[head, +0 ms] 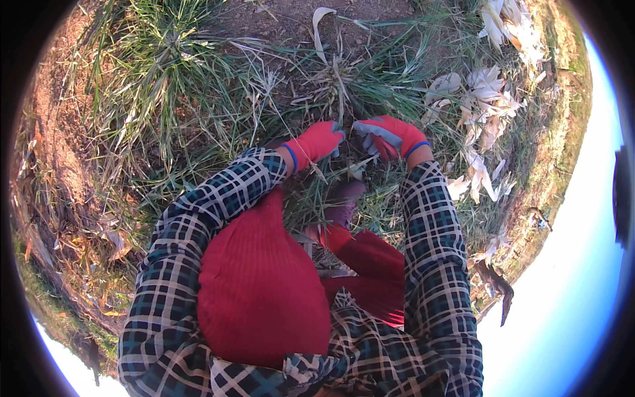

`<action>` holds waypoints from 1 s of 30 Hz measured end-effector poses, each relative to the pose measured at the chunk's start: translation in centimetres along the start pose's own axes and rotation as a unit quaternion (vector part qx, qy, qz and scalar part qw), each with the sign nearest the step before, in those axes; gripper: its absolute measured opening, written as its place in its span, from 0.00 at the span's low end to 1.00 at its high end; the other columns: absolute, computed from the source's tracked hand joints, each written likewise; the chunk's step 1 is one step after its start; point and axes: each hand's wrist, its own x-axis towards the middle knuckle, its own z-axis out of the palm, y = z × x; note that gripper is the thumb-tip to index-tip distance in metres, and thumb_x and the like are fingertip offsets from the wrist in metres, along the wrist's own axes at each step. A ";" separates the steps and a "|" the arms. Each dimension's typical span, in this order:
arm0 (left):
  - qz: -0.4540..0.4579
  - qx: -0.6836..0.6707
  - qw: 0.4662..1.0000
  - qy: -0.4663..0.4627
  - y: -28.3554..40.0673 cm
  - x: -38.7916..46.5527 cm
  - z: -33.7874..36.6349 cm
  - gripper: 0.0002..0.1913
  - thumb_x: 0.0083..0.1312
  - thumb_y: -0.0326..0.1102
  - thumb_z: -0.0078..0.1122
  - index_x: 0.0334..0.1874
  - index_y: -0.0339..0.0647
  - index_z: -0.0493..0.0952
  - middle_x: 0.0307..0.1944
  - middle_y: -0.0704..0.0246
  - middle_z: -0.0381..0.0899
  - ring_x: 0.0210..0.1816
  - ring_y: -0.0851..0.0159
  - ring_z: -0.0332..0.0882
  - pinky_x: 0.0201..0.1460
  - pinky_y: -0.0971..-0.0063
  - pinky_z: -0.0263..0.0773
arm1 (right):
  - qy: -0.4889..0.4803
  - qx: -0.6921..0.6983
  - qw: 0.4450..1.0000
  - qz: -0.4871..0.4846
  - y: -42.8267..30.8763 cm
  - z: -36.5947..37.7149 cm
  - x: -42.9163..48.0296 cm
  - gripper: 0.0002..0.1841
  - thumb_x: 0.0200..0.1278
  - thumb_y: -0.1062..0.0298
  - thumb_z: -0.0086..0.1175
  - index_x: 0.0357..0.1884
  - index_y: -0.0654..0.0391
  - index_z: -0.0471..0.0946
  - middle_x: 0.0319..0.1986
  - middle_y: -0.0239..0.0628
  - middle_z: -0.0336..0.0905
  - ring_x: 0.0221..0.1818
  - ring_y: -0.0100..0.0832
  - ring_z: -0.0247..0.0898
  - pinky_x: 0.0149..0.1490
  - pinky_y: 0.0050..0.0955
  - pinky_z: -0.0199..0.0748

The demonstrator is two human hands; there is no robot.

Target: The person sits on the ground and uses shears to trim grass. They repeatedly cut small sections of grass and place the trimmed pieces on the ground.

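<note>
Both hands wear red gloves with grey coated palms and blue cuff edges. My left hand point(317, 143) is closed low at the foot of a tuft of dry and green grass, where a pale stalk point(341, 101) runs down to its fingertips. Just to its right, my right hand point(392, 136) has its fingers curled inward towards the same tuft. Whether anything lies inside those curled fingers is hidden. A long dry leaf blade point(318, 32) rises from the tuft's far side. Dark soil and loose stems lie between the hands.
A dense green grass clump point(163, 64) grows at the far left. Pale dry husks point(488, 104) lie scattered at the right. Below my hands are a purplish shoe point(345, 203), a red trouser leg point(372, 253) and red ribbed cloth point(263, 288). Bare soil point(292, 22) lies beyond.
</note>
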 end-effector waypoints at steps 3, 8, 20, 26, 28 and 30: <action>-0.003 -0.023 1.000 0.001 -0.1 -0.1 -0.1 0.12 0.72 0.40 0.52 0.41 0.35 0.75 0.28 0.64 0.81 0.28 0.65 0.82 0.34 0.69 0.75 | -0.039 -0.051 0.998 0.026 -0.6 -0.9 0.9 0.32 0.66 0.38 0.55 0.56 0.57 0.81 0.32 0.41 0.83 0.34 0.35 0.82 0.42 0.34 0.80; -0.028 -0.038 0.999 0.001 0.1 -0.3 -0.1 0.12 0.72 0.39 0.53 0.41 0.35 0.75 0.27 0.65 0.80 0.27 0.65 0.81 0.33 0.69 0.74 | -0.015 -0.017 0.998 0.060 -1.5 -1.4 2.2 0.34 0.63 0.35 0.57 0.53 0.60 0.81 0.32 0.41 0.83 0.35 0.36 0.83 0.41 0.33 0.81; -0.028 -0.014 0.999 0.014 -0.3 -0.3 -0.1 0.12 0.71 0.40 0.55 0.39 0.35 0.75 0.27 0.65 0.80 0.27 0.65 0.81 0.33 0.70 0.74 | 0.029 -0.082 0.993 0.077 -1.9 -0.9 2.6 0.33 0.61 0.36 0.61 0.44 0.64 0.81 0.31 0.41 0.83 0.30 0.34 0.82 0.37 0.31 0.80; -0.028 -0.008 0.999 0.024 -0.7 -0.2 -0.2 0.12 0.71 0.40 0.54 0.39 0.36 0.76 0.26 0.65 0.80 0.27 0.64 0.81 0.31 0.68 0.74 | 0.065 -0.137 0.984 0.095 -0.5 0.2 3.9 0.30 0.62 0.42 0.62 0.44 0.67 0.79 0.30 0.41 0.83 0.29 0.34 0.82 0.35 0.32 0.80; -0.020 -0.003 1.000 0.022 -0.9 -0.5 -0.4 0.11 0.71 0.39 0.54 0.40 0.36 0.76 0.26 0.65 0.80 0.27 0.64 0.81 0.31 0.68 0.74 | 0.118 -0.161 0.977 0.079 -0.3 1.8 4.0 0.26 0.63 0.46 0.63 0.40 0.65 0.79 0.27 0.40 0.82 0.27 0.33 0.81 0.33 0.30 0.79; -0.031 -0.015 0.999 0.032 -1.1 -1.0 -0.6 0.10 0.72 0.38 0.53 0.40 0.37 0.76 0.27 0.65 0.81 0.27 0.65 0.81 0.31 0.69 0.75 | 0.121 -0.038 0.990 0.061 -0.1 3.8 3.5 0.24 0.65 0.47 0.62 0.39 0.64 0.79 0.28 0.38 0.82 0.27 0.31 0.80 0.32 0.28 0.78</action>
